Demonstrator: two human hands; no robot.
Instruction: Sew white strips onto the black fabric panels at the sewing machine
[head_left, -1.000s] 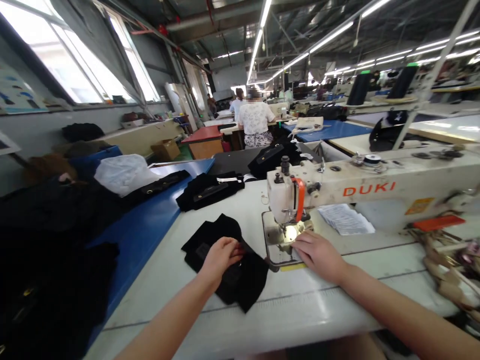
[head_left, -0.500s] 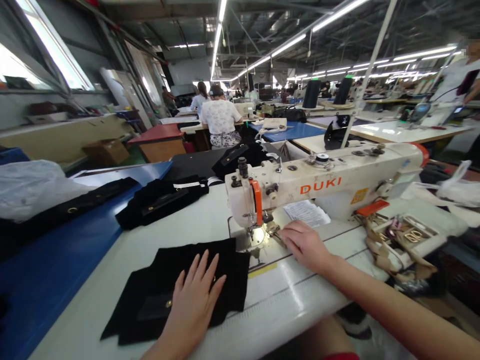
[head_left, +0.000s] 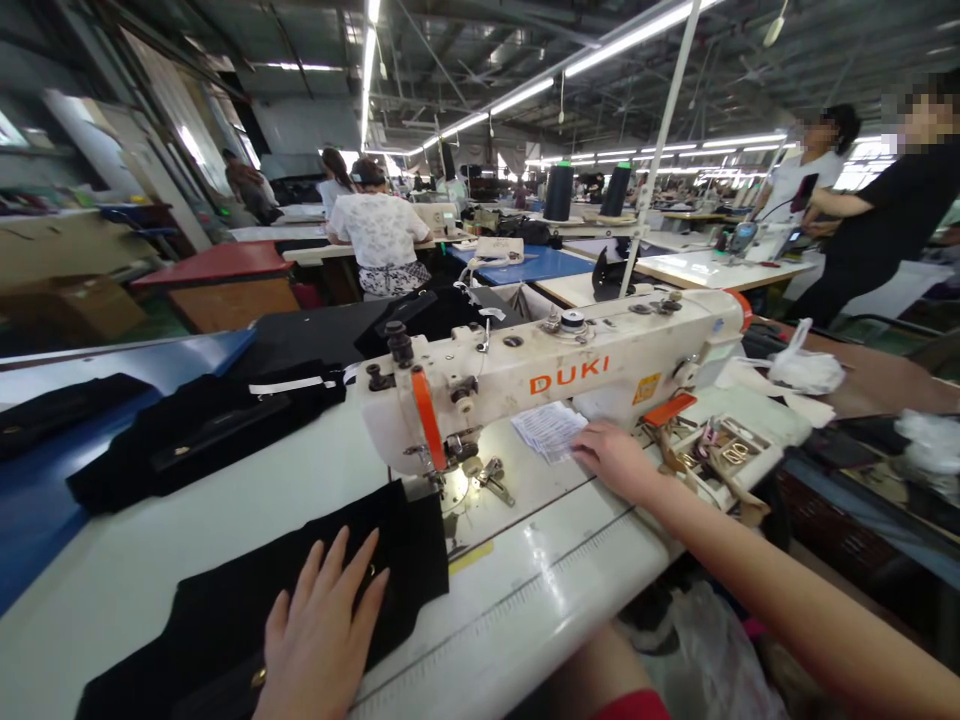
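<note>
While the left hand (head_left: 322, 620) lies palm down with its fingers spread apart, a black cloth panel (head_left: 225, 600) rests flat beneath it on the near left of the white desk (head_left: 540, 580). From where I stand, the head view shows the clearest change at the right: half a second ago the right hand (head_left: 611, 458) was beside the needle, at a small metal guide (head_left: 493, 480); now it has gone farther right, to a stack of printed white slips (head_left: 546, 430) under the arm of the sewing machine (head_left: 502, 365). Its fingers are close together, the tips at the near right edge of the stack; I cannot tell whether they pinch a slip. The guide now sits on its own, just right of the lit needle area.

A second ago the panel was bunched under the left hand's curled fingers; it is now spread out, its right edge just beside the needle plate. By my judgement, that leaves the cloth laid ready and steadied, with the slips now the right hand's concern.

Farther left lies another black piece (head_left: 225, 430) with a white strip (head_left: 289, 387) along it. Beyond the machine, a co-worker in a patterned white top (head_left: 379, 235) faces away.
</note>
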